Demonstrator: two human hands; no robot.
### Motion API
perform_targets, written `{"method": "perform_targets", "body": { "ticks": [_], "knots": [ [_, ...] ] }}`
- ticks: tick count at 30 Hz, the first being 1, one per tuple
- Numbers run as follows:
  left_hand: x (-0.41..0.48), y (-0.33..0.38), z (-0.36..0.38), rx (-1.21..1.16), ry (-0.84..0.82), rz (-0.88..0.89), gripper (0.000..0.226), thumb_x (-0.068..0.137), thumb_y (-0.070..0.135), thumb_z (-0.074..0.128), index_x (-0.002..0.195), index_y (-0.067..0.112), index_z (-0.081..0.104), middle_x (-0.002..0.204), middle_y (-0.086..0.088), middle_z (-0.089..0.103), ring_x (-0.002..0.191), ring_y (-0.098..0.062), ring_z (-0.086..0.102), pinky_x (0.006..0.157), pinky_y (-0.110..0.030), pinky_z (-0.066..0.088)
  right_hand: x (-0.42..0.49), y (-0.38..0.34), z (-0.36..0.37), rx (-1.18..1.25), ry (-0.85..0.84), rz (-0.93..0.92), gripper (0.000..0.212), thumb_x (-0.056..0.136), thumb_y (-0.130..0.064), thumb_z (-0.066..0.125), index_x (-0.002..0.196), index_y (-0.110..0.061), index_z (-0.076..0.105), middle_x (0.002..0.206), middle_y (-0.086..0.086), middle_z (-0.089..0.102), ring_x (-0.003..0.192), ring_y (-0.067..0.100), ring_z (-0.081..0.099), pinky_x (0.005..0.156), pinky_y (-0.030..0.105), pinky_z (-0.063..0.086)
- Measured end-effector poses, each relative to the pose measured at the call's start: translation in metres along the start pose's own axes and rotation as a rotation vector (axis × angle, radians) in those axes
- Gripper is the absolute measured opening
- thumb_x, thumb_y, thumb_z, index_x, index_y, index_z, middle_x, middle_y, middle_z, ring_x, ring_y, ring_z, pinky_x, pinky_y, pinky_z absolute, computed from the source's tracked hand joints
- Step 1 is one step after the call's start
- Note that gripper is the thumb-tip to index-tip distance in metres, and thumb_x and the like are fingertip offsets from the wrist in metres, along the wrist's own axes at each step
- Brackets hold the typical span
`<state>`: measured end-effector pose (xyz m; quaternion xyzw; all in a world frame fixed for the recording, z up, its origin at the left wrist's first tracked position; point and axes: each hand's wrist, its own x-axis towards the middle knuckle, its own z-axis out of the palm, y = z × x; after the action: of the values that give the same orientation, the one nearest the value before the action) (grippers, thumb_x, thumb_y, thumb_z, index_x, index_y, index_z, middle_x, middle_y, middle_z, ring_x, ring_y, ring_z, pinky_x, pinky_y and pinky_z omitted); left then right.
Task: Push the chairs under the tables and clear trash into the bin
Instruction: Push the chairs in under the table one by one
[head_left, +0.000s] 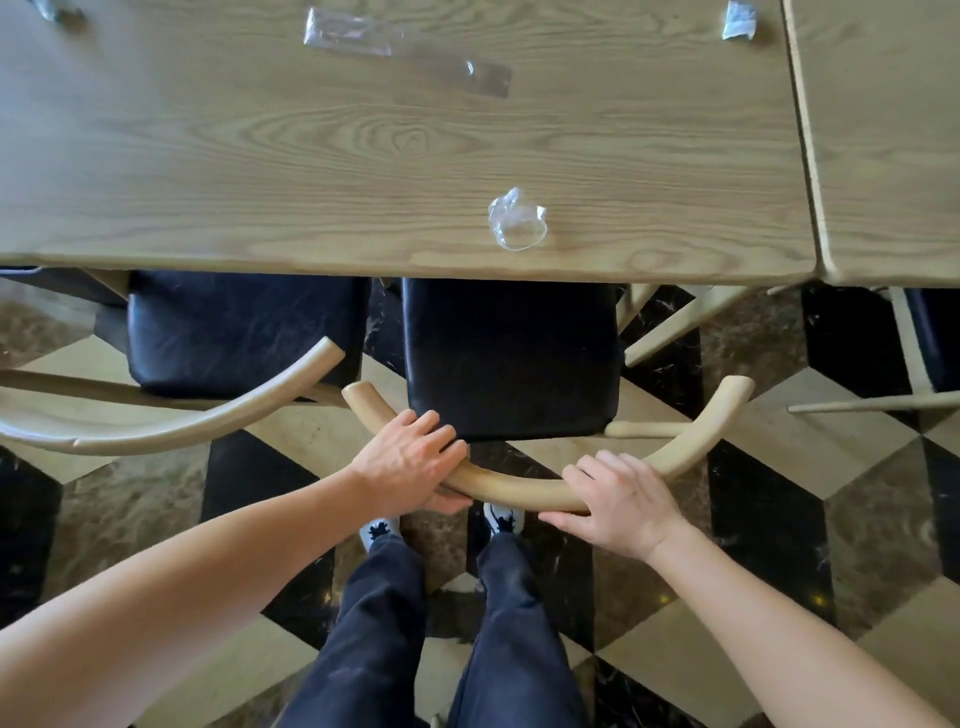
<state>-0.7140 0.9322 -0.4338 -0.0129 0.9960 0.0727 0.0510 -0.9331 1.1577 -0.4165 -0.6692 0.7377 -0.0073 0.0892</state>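
A chair with a black seat (511, 358) and a curved pale wooden back rail (696, 441) stands in front of me, its seat partly under the wooden table (311, 156). My left hand (410, 462) grips the rail's left part. My right hand (621, 501) holds the rail's right part. On the table lie a crumpled clear plastic wrapper (517, 221) near the front edge, a long clear wrapper (405, 52) farther back and a small silvery wrapper (737, 21) at the far right.
A second black-seated chair (239, 332) stands to the left, its curved rail (197, 415) close to mine. A second table (883, 130) adjoins on the right with another chair (930, 338) beneath. The floor is patterned tile; my legs and shoes are below the rail.
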Motion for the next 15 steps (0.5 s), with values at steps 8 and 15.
{"method": "perform_targets", "body": {
  "ticks": [8, 15],
  "knots": [
    [0.014, 0.012, 0.000, 0.003, -0.063, -0.056, 0.061, 0.082, 0.080, 0.047, 0.096, 0.023, 0.063, 0.090, 0.000, 0.064, 0.079, -0.022, 0.057, 0.067, -0.036, 0.046, -0.002, 0.030, -0.001, -0.007, 0.011, -0.107, 0.063, 0.085, -0.078, 0.047, 0.088, -0.020, 0.070, 0.075, -0.002, 0.066, 0.061, 0.018, 0.058, 0.051, 0.024, 0.038],
    [0.013, -0.001, -0.003, 0.013, -0.083, -0.076, 0.064, 0.084, 0.080, 0.036, 0.096, 0.024, 0.063, 0.089, 0.000, 0.062, 0.080, -0.023, 0.054, 0.068, -0.037, 0.048, 0.009, 0.023, -0.005, 0.039, 0.022, -0.075, 0.060, 0.087, -0.078, 0.045, 0.083, -0.022, 0.068, 0.071, -0.004, 0.063, 0.059, 0.016, 0.056, 0.054, 0.023, 0.034]
  ]
}}
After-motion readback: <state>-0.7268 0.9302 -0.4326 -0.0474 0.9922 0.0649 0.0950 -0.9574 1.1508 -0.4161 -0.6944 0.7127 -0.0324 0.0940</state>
